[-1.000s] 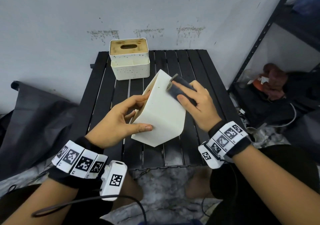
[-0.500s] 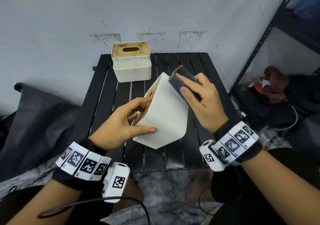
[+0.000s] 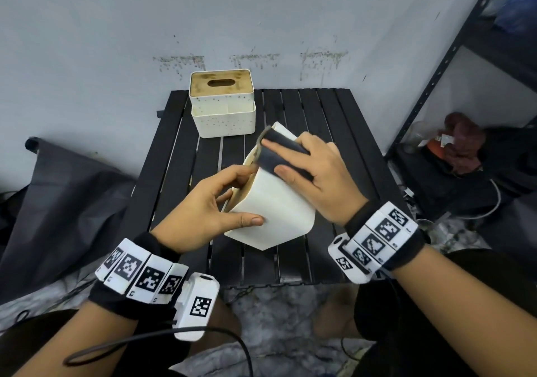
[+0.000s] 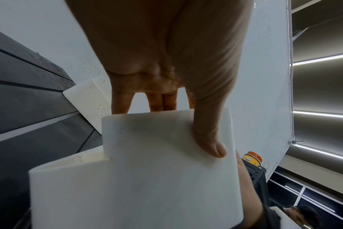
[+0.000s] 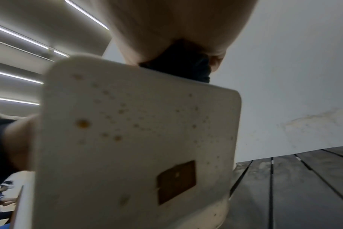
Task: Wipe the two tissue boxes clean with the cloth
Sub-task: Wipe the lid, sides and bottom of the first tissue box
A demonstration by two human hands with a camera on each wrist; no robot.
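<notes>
My left hand (image 3: 209, 211) grips a white tissue box (image 3: 279, 211) and holds it tilted above the black slatted table (image 3: 328, 132), thumb on the near face and fingers at its open side. My right hand (image 3: 319, 179) holds a dark cloth (image 3: 276, 155) and presses it on the box's upper face near the top edge. In the left wrist view the thumb (image 4: 209, 136) lies on the box (image 4: 157, 178). The right wrist view shows a brown-spotted side of the box (image 5: 137, 139) under the cloth (image 5: 182, 66). A second tissue box (image 3: 223, 112), speckled and with a wooden lid, stands at the table's back.
A grey wall runs right behind the table. A black metal shelf rack (image 3: 436, 71) stands at the right, with clutter (image 3: 459, 144) on the floor beside it. A dark bag (image 3: 58, 202) lies left of the table.
My right hand has slid the cloth from the box's far top edge leftward and down onto the upper face. The left hand keeps its grip; the box has tilted slightly.
</notes>
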